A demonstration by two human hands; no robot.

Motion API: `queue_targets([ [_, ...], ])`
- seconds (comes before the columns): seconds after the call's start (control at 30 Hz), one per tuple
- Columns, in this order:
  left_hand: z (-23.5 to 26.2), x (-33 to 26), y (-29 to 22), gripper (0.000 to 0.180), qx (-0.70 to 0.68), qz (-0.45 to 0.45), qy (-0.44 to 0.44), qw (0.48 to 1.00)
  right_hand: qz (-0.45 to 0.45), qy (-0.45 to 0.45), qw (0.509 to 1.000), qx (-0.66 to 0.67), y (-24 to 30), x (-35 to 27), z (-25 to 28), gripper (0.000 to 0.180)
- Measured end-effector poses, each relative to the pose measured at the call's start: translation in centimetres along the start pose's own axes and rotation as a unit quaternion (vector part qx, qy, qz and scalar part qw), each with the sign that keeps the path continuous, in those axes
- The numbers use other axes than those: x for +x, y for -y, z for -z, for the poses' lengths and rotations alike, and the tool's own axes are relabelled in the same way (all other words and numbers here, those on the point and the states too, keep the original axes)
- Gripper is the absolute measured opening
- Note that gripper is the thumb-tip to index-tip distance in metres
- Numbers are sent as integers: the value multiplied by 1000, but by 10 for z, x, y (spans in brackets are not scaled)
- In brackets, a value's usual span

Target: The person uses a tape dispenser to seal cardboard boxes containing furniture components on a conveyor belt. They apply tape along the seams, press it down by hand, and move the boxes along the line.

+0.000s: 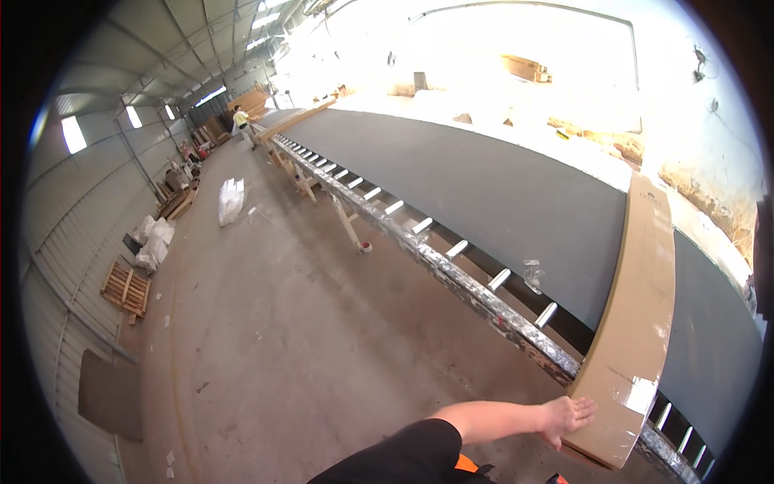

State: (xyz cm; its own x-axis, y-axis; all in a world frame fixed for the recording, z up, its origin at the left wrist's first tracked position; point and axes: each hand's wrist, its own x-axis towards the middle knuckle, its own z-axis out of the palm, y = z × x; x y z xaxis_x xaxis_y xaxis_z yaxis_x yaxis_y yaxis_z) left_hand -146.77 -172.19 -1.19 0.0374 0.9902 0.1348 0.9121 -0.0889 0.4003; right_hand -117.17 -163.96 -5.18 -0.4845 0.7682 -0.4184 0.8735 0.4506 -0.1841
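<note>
My left hand (569,419) rests on the near end of a long, flat brown cardboard box (637,298). Its fingers are stretched out over the box's left edge and the thumb points down, so the hand is open. The box lies crosswise on a wide dark grey belt conveyor (484,206). Clear tape shines on its top near my hand. My right hand does not show.
Metal rollers (459,249) and a worn rail (435,260) border the conveyor. A small clear plastic piece (533,276) lies on the belt. Far off, a person (241,118) stands beside another long box (294,119). A wooden pallet (125,289) and white bags (153,240) line the left wall.
</note>
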Motion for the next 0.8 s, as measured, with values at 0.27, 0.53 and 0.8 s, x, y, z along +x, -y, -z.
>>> queue_targets([
  [0.27,3,-24,0,115,52,-21,-38,998,83,-61,994,41,101,-70,39,56],
  [0.53,10,-36,19,116,55,-8,3,998,133,-144,977,83,121,-90,95,58],
  [0.8,23,-55,-9,127,-86,120,-71,986,194,-246,949,38,165,-48,165,59],
])
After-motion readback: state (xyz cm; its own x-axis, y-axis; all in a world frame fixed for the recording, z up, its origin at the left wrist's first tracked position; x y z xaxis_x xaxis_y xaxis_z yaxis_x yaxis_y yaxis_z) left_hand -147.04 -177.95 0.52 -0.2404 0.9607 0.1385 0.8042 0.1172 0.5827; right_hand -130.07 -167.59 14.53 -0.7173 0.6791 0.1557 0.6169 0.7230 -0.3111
